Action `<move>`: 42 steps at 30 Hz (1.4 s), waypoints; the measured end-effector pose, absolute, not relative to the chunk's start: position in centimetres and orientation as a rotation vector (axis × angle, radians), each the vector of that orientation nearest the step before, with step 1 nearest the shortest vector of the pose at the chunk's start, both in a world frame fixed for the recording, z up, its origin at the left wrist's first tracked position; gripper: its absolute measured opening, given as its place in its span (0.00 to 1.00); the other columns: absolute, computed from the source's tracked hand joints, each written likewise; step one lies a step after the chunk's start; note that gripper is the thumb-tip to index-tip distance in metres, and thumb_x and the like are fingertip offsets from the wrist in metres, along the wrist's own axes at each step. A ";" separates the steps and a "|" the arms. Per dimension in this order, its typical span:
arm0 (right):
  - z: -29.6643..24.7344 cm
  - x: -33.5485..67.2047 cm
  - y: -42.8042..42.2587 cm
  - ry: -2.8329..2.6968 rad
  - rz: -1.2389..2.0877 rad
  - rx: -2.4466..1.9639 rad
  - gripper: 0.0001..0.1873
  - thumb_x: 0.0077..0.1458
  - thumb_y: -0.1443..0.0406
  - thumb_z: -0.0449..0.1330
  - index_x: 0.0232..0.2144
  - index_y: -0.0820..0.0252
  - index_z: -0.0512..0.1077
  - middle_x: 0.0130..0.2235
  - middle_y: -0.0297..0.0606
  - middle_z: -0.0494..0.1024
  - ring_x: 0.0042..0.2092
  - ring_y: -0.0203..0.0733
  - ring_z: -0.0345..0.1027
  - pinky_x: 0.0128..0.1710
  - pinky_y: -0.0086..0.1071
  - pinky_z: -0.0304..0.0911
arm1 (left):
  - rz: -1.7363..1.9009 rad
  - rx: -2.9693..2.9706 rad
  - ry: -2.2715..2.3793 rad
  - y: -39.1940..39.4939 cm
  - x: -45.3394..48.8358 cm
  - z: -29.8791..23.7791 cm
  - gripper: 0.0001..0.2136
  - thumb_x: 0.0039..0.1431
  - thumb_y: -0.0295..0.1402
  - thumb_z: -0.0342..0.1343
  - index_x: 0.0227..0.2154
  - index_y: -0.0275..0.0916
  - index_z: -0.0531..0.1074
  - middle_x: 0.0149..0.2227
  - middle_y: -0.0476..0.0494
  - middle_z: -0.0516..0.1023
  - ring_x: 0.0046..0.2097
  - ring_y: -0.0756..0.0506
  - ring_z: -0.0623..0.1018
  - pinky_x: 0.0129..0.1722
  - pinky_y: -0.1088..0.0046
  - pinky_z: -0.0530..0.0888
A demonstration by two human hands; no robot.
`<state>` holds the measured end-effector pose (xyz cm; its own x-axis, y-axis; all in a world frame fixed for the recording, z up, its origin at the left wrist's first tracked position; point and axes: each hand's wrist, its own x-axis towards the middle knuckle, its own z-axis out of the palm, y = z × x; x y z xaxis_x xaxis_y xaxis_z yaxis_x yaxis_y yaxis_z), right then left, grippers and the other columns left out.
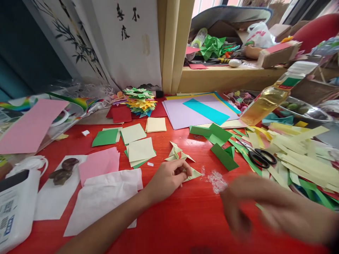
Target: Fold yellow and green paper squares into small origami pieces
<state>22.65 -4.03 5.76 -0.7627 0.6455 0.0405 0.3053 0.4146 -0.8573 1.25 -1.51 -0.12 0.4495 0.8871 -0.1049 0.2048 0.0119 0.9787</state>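
My left hand rests over the red table with its fingers curled in a pinch on a folded pale-yellow paper triangle, partly hidden beneath the fingertips. Just beyond it lie several more folded pale-yellow pieces. My right hand is smeared by motion at the lower right, above the table; whether it holds anything cannot be made out. Between the hands is a patch of white residue. Square pale-yellow sheets lie to the left, over green ones.
Black-handled scissors lie by a heap of paper strips. A bottle of yellow liquid stands behind them. Folded green strips, pink sheets, white tissue and a colourful folded-paper stack surround the work area.
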 end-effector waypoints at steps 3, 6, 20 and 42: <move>6.4 20.1 -0.5 -2.029 1.094 -1.282 0.18 0.59 0.55 0.45 0.29 0.59 0.68 0.29 0.35 0.72 0.28 0.34 0.64 0.27 0.27 0.61 | 0.745 1.495 1.025 -1.6 1.2 -0.1 0.04 0.56 0.30 0.48 0.28 0.39 0.66 0.25 0.53 0.64 0.24 0.54 0.66 0.25 0.79 0.64; 4.7 18.3 1.1 -2.041 0.966 -1.361 0.14 0.55 0.55 0.52 0.36 0.57 0.68 0.38 0.38 0.72 0.36 0.38 0.66 0.31 0.30 0.61 | 0.846 1.456 1.066 -1.6 1.3 -0.2 0.04 0.57 0.34 0.48 0.32 0.40 0.65 0.24 0.54 0.60 0.23 0.55 0.65 0.25 0.79 0.64; -1.7 15.8 1.3 -1.591 1.568 -0.942 0.15 0.57 0.55 0.50 0.28 0.61 0.61 0.22 0.31 0.69 0.19 0.31 0.62 0.19 0.26 0.59 | 1.093 1.316 1.236 -1.0 1.3 -0.7 0.09 0.56 0.37 0.49 0.38 0.41 0.62 0.28 0.53 0.65 0.21 0.56 0.65 0.19 0.81 0.63; -1.6 16.0 1.5 -1.575 1.559 -0.896 0.15 0.54 0.55 0.54 0.29 0.62 0.66 0.23 0.33 0.72 0.23 0.33 0.68 0.25 0.28 0.65 | 1.034 1.344 1.117 -0.7 0.4 -1.2 0.11 0.57 0.40 0.48 0.36 0.38 0.65 0.24 0.52 0.68 0.20 0.55 0.68 0.22 0.79 0.65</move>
<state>15.97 1.55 -1.60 -0.4877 0.8726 0.0261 -0.0175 0.0201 -0.9996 0.36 -0.73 -1.18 0.1892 0.9819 -0.0064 0.0695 -0.0068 0.9976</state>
